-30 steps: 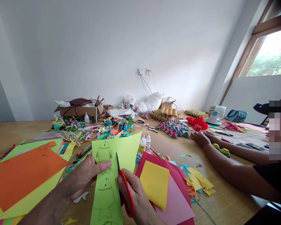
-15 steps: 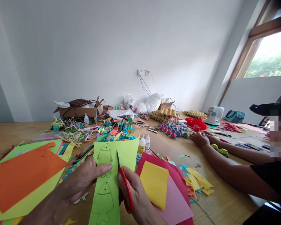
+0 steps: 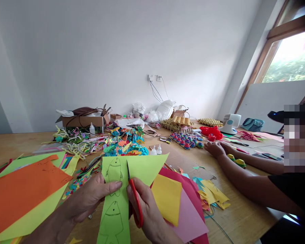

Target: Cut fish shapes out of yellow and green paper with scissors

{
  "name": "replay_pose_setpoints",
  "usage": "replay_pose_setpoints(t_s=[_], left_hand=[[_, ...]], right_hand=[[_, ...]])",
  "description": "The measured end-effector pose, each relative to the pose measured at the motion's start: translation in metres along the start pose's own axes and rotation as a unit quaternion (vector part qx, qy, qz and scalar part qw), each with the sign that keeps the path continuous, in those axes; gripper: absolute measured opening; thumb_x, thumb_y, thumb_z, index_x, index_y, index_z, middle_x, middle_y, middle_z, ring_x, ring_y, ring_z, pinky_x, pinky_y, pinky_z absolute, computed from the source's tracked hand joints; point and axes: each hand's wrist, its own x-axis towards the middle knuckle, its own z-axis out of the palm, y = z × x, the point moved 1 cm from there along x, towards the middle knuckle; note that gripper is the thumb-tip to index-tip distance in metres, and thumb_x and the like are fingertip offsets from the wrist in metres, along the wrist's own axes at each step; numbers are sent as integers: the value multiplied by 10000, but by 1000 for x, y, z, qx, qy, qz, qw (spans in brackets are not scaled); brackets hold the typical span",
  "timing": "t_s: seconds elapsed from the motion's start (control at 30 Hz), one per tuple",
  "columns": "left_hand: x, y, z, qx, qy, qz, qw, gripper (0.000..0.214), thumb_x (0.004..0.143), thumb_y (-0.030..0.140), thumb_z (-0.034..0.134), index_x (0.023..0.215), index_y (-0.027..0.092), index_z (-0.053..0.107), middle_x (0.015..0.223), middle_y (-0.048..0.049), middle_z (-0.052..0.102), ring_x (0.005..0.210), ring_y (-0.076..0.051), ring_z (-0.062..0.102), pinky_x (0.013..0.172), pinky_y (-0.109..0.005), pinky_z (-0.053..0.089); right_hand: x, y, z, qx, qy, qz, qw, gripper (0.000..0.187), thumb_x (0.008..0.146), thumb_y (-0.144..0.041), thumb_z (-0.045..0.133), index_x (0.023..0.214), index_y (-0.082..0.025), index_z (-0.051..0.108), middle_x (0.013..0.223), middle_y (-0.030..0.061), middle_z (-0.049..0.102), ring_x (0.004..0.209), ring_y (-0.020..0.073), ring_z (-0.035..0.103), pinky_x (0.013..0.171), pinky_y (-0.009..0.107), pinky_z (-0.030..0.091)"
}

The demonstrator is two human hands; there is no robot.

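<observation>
A lime-green sheet of paper (image 3: 142, 166) with fish outlines drawn down its left strip is held up in front of me. My left hand (image 3: 90, 200) pinches that strip, thumb across a drawn fish. My right hand (image 3: 148, 211) is closed round red-handled scissors (image 3: 134, 195), whose blades point up into the sheet beside the fish strip. The cut runs up from the bottom edge. The right part of the sheet hangs over to the right.
Orange paper (image 3: 22, 189) lies at left; yellow (image 3: 166, 198), pink and red sheets at right. Coloured scraps (image 3: 213, 196), paper fish (image 3: 124, 145), glue bottles (image 3: 156, 150), a cardboard box (image 3: 82, 120) and egg trays (image 3: 178, 122) crowd the wooden table. A person at right rests both hands (image 3: 216, 149) on it.
The scissors have cut further up the green sheet. Its right part has swung out to the right, covering the glue bottles' lower halves. The view has shifted slightly.
</observation>
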Motion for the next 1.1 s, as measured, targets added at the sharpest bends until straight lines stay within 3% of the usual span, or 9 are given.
replay_pose_setpoints(t_s=[0.27, 0.47, 0.7, 0.83, 0.97, 1.1], left_hand=[[-1, 1, 3, 18, 8, -2, 1000, 407, 719, 298, 732, 1107, 189, 676, 782, -111, 768, 677, -323, 717, 656, -448, 564], [2, -4, 0, 39, 7, 8, 999, 314, 726, 297, 732, 1021, 194, 710, 775, -77, 765, 671, -258, 708, 651, -366, 563], [4, -6, -4, 64, 18, 20, 998, 323, 731, 284, 731, 1045, 210, 705, 877, -67, 766, 774, -261, 704, 736, -370, 552], [6, -7, -4, 75, 35, 38, 996, 302, 731, 289, 733, 1023, 216, 717, 889, -57, 768, 776, -239, 699, 726, -322, 540], [8, -6, -7, 74, 44, 28, 996, 261, 735, 291, 728, 983, 209, 732, 850, -49, 774, 744, -220, 696, 686, -289, 534], [12, -8, -12, 72, 56, 22, 996, 279, 731, 270, 733, 1004, 214, 723, 889, -43, 770, 776, -206, 685, 689, -276, 529]], right_hand=[[0, 11, 0, 8, 8, -15, 1000, 451, 862, -588, 464, 658, -186, 448, 488, -61, 417, 403, 71, 402, 367, 160, 319], [3, 9, -3, -4, 17, -15, 1000, 437, 876, -566, 461, 687, -173, 482, 595, -45, 438, 489, 73, 413, 430, 167, 342], [3, 18, -3, 11, 14, -23, 1000, 445, 869, -577, 461, 675, -178, 469, 532, -58, 411, 422, 67, 384, 379, 166, 322], [7, 19, -5, 11, 26, -21, 999, 465, 846, -610, 464, 690, -173, 488, 551, -57, 417, 435, 65, 374, 382, 163, 319], [8, 16, -9, 12, 38, 6, 999, 494, 808, -665, 451, 682, -188, 451, 433, -81, 403, 370, 69, 347, 361, 171, 290], [7, 14, -19, -23, 60, -3, 998, 465, 824, -622, 463, 664, -186, 455, 432, -70, 430, 394, 77, 378, 404, 183, 304]])
